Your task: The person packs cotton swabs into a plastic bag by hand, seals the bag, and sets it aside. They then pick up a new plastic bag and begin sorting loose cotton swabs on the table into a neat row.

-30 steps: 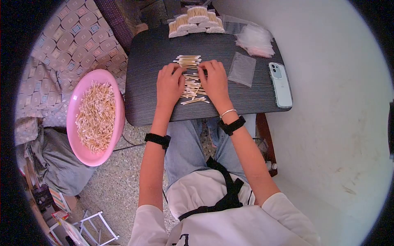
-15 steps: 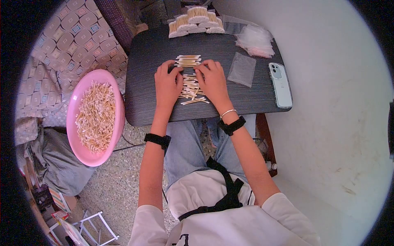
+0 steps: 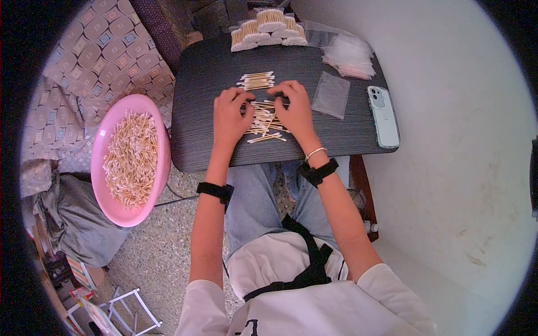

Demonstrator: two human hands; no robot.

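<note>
A loose pile of cotton swabs (image 3: 263, 122) lies on the dark table (image 3: 196, 123), between my two hands. Above it is a small row of aligned swabs (image 3: 258, 80). My left hand (image 3: 230, 115) is at the pile's left side, fingers curled and apart, with nothing visible in it. On the right side, my right hand (image 3: 295, 112) has its fingers bent and spread near the top of the pile, and I see nothing gripped in it.
Stacked swab bundles (image 3: 270, 21) stand at the table's back edge. Clear bags (image 3: 348, 55), a single flat bag (image 3: 331, 95) and a phone (image 3: 384, 117) lie on the right. A pink basin (image 3: 100, 168) of swabs is at the left.
Both hands have drawn slightly back from the aligned row, toward my body, and their fingers have parted. The row's swabs sit slightly shifted and tilted.
</note>
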